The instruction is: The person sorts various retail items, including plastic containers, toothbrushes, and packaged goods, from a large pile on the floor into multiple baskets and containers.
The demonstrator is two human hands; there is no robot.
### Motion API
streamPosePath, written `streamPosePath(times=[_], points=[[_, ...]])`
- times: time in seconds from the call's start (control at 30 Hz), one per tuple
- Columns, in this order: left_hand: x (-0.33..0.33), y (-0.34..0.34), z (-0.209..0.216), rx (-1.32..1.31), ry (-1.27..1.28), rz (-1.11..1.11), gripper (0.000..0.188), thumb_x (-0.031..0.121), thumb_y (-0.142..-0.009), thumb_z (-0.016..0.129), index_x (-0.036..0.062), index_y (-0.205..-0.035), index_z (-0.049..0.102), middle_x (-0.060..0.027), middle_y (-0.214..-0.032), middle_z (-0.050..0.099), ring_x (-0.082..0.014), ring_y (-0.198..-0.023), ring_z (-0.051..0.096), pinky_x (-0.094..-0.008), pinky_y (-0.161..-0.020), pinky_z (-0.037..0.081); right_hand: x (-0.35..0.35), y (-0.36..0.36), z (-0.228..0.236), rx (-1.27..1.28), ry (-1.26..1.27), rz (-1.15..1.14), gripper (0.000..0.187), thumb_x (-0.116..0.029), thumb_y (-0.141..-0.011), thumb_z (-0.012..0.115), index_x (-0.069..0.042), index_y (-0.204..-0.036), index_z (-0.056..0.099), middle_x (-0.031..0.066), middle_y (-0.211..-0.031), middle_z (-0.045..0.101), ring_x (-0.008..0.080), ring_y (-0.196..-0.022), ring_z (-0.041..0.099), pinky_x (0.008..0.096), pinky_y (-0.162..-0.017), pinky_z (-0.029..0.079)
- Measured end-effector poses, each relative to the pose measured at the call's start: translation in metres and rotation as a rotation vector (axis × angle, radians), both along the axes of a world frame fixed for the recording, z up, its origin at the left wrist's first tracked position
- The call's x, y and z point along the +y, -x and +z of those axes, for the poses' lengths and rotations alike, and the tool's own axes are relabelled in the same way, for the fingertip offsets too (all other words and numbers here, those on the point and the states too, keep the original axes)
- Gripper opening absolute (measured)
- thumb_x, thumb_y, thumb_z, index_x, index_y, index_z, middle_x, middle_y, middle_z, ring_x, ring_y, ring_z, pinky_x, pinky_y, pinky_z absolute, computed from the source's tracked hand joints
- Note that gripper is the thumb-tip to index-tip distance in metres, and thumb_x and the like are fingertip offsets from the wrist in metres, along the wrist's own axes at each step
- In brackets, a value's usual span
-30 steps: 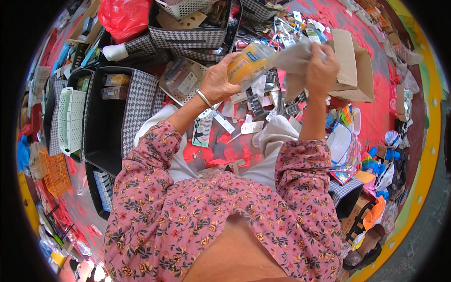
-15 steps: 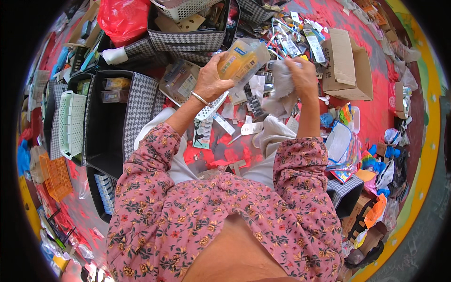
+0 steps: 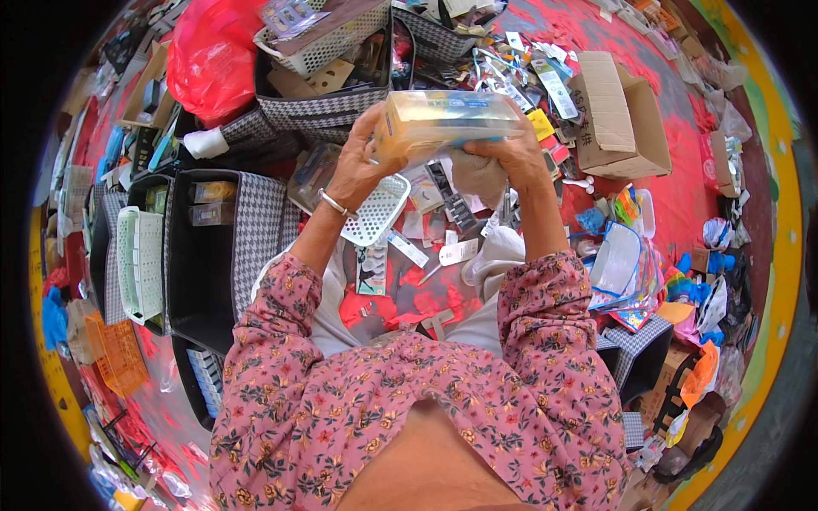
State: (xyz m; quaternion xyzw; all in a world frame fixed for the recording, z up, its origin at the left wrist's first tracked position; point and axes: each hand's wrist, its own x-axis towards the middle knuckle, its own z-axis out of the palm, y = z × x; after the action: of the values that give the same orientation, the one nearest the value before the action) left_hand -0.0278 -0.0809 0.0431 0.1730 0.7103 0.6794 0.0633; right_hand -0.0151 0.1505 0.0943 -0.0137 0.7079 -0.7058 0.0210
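A clear plastic box with yellow and blue contents (image 3: pixel 452 117) is held level in front of me, a little blurred by motion. My left hand (image 3: pixel 355 162) grips its left end. My right hand (image 3: pixel 516 156) supports its lower right side and also holds a crumpled grey-brown cloth (image 3: pixel 479 177) hanging beneath the box. Below the hands are a pale green perforated basket (image 3: pixel 377 210), a white tag (image 3: pixel 458 252) and a black strip-shaped piece (image 3: pixel 450 194) among small packets. What exactly is inside the box cannot be made out.
To the left stands a black-lined houndstooth storage box (image 3: pixel 202 272) with two similar clear packages inside. An open cardboard box (image 3: pixel 607 115) is at the right. A red plastic bag (image 3: pixel 213 68) and a filled houndstooth bin (image 3: pixel 324 111) lie at the far left.
The box has turned to a level position and my right hand, with the cloth, has come to its right side. Before, only my left hand held it, tilted.
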Motion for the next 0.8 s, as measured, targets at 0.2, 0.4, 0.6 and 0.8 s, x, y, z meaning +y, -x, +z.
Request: streamPosePath(times=[0.2,0.4,0.6,0.8], points=[[0.003,-0.01,0.014,-0.403,-0.197,-0.101,0.119,0.015,-0.057,0.078,0.0211,-0.136,-0.011,-0.0151,-0.141,0.008,-0.0288,-0.13,0.01,-0.0427,-0.103,0.02,-0.01,-0.004,-0.006,0.2,-0.191,-0.167,0.061,-0.003,-0.057,0.077,-0.006,-0.11,0.047,0.0054,-0.096,0.057,0.0148,-0.091,0.056,0.0267,-0.08,0.046],[0.004,-0.008,0.006,-0.585,-0.47,-0.128,0.117,0.035,-0.061,0.077,0.0216,-0.135,-0.012,-0.0149,-0.139,0.014,-0.0375,-0.125,0.022,-0.0568,-0.092,0.029,-0.044,-0.012,-0.015,0.276,-0.27,-0.217,0.059,-0.005,-0.059,0.076,-0.004,-0.11,0.045,0.0067,-0.101,0.054,0.0147,-0.091,0.055,0.0273,-0.08,0.046],[0.004,-0.01,0.0,-0.558,-0.71,-0.073,0.065,0.04,-0.077,0.061,0.0175,-0.128,0.028,-0.0055,-0.123,0.043,-0.0237,-0.111,0.043,-0.0456,-0.086,0.039,-0.075,-0.027,-0.011,0.333,-0.525,-0.255,0.058,-0.011,-0.062,0.075,-0.002,-0.111,0.045,0.0102,-0.103,0.051,0.0182,-0.095,0.054,0.0297,-0.079,0.046],[0.006,-0.004,0.006,-0.591,-0.805,-0.098,0.052,0.027,-0.079,0.058,0.0063,-0.121,0.038,-0.0092,-0.116,0.048,-0.0226,-0.106,0.048,-0.0411,-0.089,0.039,-0.071,-0.024,-0.021,0.31,-0.54,-0.264,0.058,-0.014,-0.058,0.074,-0.002,-0.107,0.046,0.0125,-0.1,0.05,0.0239,-0.091,0.054,0.033,-0.079,0.044]])
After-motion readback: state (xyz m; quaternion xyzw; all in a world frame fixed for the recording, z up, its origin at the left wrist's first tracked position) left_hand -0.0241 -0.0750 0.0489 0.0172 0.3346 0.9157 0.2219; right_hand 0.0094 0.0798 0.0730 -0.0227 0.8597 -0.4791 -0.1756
